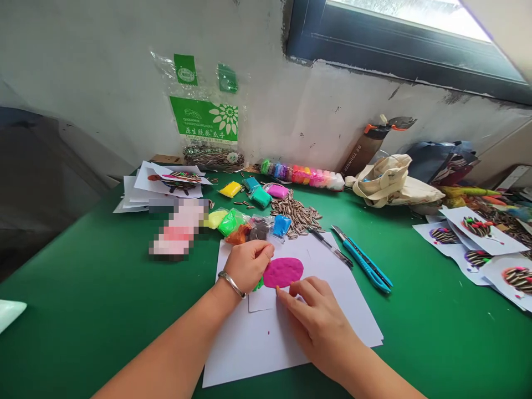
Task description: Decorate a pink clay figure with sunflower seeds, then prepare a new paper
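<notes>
**Magenta clay oval (285, 272) lying between both hands, mid-frame**

Left hand (249, 263) is hovering around the oval's upper-left edge, thumb and fingers bunching together; can't tell if they're pinching anything. Right hand (320, 313) is reaching in from lower right, fingers bending loosely, slightly apart, index tip meeting the oval's bottom edge. Green clay (258, 285) is peeking out beneath the left hand. Small card (260, 302) is sitting under the clay, on white paper (236, 354).

Green bench (103, 288) is carrying it all. Pen (332, 248) is lying across the paper's upper-right edge, blue cutter (363, 260) just right of it. Clay packets (231, 222) and loose striped seeds (296, 213) are filling upper centre. Decorated cards are stacking up at upper left (162, 183) and far right (482, 227).

Room: seed bag (205, 122) is leaning on a scuffed pale wall (103, 72); dark-framed window (399, 39) is showing upper right.
</notes>
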`<move>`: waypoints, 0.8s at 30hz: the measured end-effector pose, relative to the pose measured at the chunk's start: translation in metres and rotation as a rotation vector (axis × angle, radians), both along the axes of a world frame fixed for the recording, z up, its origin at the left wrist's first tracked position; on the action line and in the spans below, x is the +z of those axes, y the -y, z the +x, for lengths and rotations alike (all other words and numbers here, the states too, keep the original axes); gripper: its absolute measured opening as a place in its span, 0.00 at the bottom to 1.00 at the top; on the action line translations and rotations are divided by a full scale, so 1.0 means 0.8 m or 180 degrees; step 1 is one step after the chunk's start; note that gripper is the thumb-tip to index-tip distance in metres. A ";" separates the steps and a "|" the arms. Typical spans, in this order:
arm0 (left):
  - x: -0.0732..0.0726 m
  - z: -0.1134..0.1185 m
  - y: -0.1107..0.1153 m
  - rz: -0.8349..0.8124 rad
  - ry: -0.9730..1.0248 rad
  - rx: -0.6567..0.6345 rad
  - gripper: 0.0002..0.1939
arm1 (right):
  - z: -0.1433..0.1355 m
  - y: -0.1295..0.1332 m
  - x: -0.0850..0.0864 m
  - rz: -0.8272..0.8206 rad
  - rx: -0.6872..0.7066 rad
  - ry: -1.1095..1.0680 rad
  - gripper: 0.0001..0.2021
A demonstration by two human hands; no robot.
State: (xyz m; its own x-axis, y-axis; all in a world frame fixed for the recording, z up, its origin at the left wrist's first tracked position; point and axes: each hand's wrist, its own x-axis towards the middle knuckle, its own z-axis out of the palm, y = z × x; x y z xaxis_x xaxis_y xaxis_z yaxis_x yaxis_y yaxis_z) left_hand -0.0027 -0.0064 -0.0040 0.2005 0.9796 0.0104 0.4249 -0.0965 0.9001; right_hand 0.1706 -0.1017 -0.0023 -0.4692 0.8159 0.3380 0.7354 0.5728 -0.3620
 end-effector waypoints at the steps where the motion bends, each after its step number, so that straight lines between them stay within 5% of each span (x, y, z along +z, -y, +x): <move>1: 0.000 0.000 0.000 0.0000 -0.0001 0.0001 0.14 | -0.001 0.001 0.000 0.0029 0.0010 0.0045 0.16; 24: 0.001 0.001 -0.001 -0.0011 -0.0115 -0.0029 0.14 | -0.009 -0.005 0.002 0.0051 -0.0237 0.0071 0.14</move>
